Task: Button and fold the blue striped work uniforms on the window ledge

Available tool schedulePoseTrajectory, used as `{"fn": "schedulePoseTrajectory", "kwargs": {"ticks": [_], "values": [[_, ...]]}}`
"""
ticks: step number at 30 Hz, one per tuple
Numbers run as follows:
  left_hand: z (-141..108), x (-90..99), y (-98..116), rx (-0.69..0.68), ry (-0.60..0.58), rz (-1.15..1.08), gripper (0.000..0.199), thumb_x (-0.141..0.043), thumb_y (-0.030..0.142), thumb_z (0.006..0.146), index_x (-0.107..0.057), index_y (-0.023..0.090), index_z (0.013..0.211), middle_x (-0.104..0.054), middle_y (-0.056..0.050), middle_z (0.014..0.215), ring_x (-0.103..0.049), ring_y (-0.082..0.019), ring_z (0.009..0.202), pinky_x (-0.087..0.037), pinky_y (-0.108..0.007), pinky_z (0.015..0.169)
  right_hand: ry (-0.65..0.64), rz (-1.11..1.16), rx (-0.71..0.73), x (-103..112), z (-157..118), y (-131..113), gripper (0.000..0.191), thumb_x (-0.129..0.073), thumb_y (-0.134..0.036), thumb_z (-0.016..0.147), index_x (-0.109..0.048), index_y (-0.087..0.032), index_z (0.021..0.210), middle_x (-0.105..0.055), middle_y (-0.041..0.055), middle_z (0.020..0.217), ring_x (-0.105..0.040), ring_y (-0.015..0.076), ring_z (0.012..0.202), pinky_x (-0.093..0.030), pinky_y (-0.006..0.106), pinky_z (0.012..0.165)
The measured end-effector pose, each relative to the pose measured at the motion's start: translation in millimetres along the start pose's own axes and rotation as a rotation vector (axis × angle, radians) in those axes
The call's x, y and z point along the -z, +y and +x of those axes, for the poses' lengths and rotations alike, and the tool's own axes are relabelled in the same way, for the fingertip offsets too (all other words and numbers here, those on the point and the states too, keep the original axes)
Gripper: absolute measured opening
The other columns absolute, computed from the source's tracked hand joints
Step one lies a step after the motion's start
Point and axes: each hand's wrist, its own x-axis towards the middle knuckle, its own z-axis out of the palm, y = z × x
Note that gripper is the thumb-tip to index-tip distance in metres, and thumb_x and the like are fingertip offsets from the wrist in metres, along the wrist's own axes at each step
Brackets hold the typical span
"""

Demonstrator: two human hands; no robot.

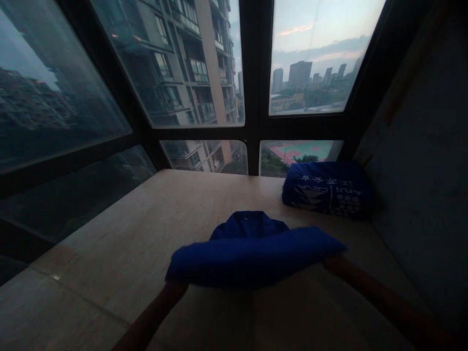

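Note:
A blue cloth garment (252, 256), partly folded over, spans the space between my hands above the pale ledge. Its collar-like part shows at the far side. My left hand (177, 288) is at the cloth's left end, mostly covered by it. At the right end, my right hand (333, 263) is under the cloth's edge, with its fingers hidden. The grip of both hands is hard to see in the dim light.
A folded blue stack with white printing (327, 190) lies at the back right of the pale ledge (127, 229), near the dark wall (420, 161). Dark-framed windows (252, 131) border the back and left.

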Motion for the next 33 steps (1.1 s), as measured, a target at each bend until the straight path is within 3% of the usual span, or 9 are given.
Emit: {"fn": "schedulePoseTrajectory", "kwargs": {"ticks": [2, 5, 8, 11, 16, 20, 27, 30, 33], "values": [[17, -13.8, 10, -0.024, -0.013, -0.099, 0.047, -0.053, 0.052, 0.083, -0.066, 0.018, 0.112, -0.074, -0.01, 0.11, -0.069, -0.031, 0.104, -0.057, -0.044, 0.087, 0.002, 0.079, -0.054, -14, 11, 1, 0.052, -0.052, -0.056, 0.089, -0.065, -0.022, 0.125, -0.071, 0.0106, 0.119, -0.068, 0.0302, 0.106, -0.056, 0.044, 0.087], [40, -41.3, 14, 0.093, -0.014, -0.202, 0.052, -0.052, 0.052, 0.083, -0.06, 0.016, 0.12, -0.074, -0.011, 0.109, -0.07, -0.03, 0.098, -0.056, -0.044, 0.086, 0.054, 0.167, -0.245, -35, 22, 9, 0.056, -0.047, -0.054, 0.089, -0.057, -0.019, 0.132, -0.071, 0.0111, 0.117, -0.069, 0.0272, 0.101, -0.056, 0.04, 0.085], [53, -66.6, 6, 0.21, 0.062, -0.13, 0.045, -0.052, 0.046, 0.082, -0.065, 0.011, 0.107, -0.073, -0.017, 0.107, -0.069, -0.033, 0.102, -0.052, -0.047, 0.093, 0.143, 0.036, -0.417, -51, 28, 24, 0.058, -0.042, -0.053, 0.088, -0.059, -0.015, 0.127, -0.07, 0.0137, 0.117, -0.068, 0.0269, 0.104, -0.053, 0.04, 0.09], [55, -77.9, -4, 0.206, 0.081, -0.113, 0.048, -0.052, 0.048, 0.083, -0.065, 0.01, 0.109, -0.071, -0.02, 0.113, -0.067, -0.033, 0.107, -0.049, -0.046, 0.098, 0.109, -0.063, -0.487, -57, 30, 33, 0.06, -0.044, -0.056, 0.087, -0.059, -0.014, 0.126, -0.07, 0.0141, 0.118, -0.067, 0.0272, 0.106, -0.051, 0.04, 0.094], [39, -75.4, -6, 0.115, 0.107, -0.058, 0.066, -0.065, 0.05, 0.076, -0.056, 0.011, 0.129, -0.066, -0.018, 0.127, -0.065, -0.03, 0.115, -0.048, -0.042, 0.101, 0.102, -0.324, -0.327, -55, 17, 16, 0.061, -0.046, -0.051, 0.09, -0.05, -0.015, 0.138, -0.068, 0.0149, 0.122, -0.068, 0.0284, 0.106, -0.052, 0.04, 0.091], [17, -80.9, -5, 0.068, 0.181, 0.067, 0.068, -0.059, 0.051, 0.082, -0.051, 0.01, 0.136, -0.062, -0.019, 0.133, -0.061, -0.031, 0.122, -0.046, -0.042, 0.105, 0.174, -0.572, -0.187, -56, -15, -2, 0.055, -0.035, -0.047, 0.097, -0.045, -0.022, 0.145, -0.064, 0.0119, 0.131, -0.069, 0.0283, 0.103, -0.053, 0.04, 0.085], [-5, -86.9, 0, 0.146, 0.013, 0.41, 0.06, -0.045, 0.046, 0.094, -0.048, 0.008, 0.141, -0.064, -0.02, 0.13, -0.063, -0.033, 0.117, -0.049, -0.044, 0.099, 0.041, -0.768, -0.378, -47, -52, 2, 0.05, -0.029, -0.047, 0.1, -0.059, -0.022, 0.132, -0.067, 0.0113, 0.125, -0.066, 0.0289, 0.107, -0.054, 0.042, 0.083], [-6, -84.4, 20, -0.046, 0.097, 0.596, 0.059, -0.043, 0.038, 0.095, -0.042, 0.007, 0.146, -0.053, -0.023, 0.141, -0.056, -0.033, 0.126, -0.047, -0.046, 0.101, 0.078, -0.937, -0.221, -42, -42, -14, 0.047, -0.036, -0.041, 0.097, -0.064, -0.016, 0.125, -0.06, 0.017, 0.133, -0.057, 0.033, 0.12, -0.051, 0.045, 0.092], [-5, -92.6, 52, -0.334, 0.144, 0.737, 0.056, -0.047, 0.033, 0.094, -0.044, 0.016, 0.147, -0.041, -0.019, 0.153, -0.039, -0.036, 0.141, -0.033, -0.056, 0.112, 0.061, -0.954, 0.003, -50, -27, -42, 0.047, -0.042, -0.035, 0.095, -0.059, -0.017, 0.134, -0.048, 0.0147, 0.148, -0.045, 0.0331, 0.134, -0.038, 0.049, 0.108]]}}
